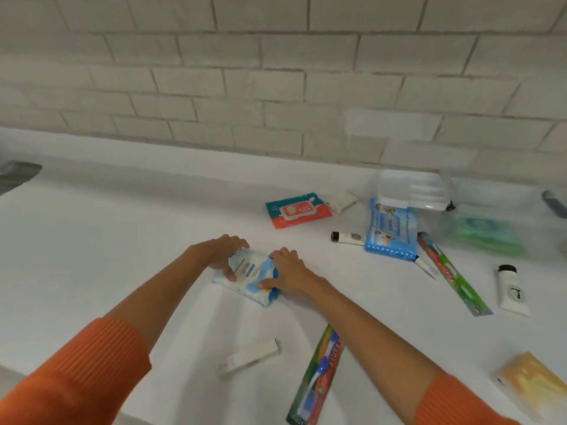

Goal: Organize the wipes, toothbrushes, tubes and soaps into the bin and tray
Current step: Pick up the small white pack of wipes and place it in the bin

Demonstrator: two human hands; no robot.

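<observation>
Wipes in a soft white-and-blue pack [248, 279] lie flat on our white surface [122, 240], long axis slanting near-right to far-left, our left hand [222, 256] and right hand [288, 273] clasping opposite ends (the clear bin [409, 188] sits well off to the right).

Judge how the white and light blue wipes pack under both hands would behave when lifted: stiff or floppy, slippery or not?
The wipes pack looks like a soft film pouch with rumpled edges, so it would probably sag rather than stay stiff. Its glossy wrap may be somewhat slippery. The left hand and right hand press on opposite ends, which likely suits it. It lies flat, so rolling seems unlikely.
</observation>
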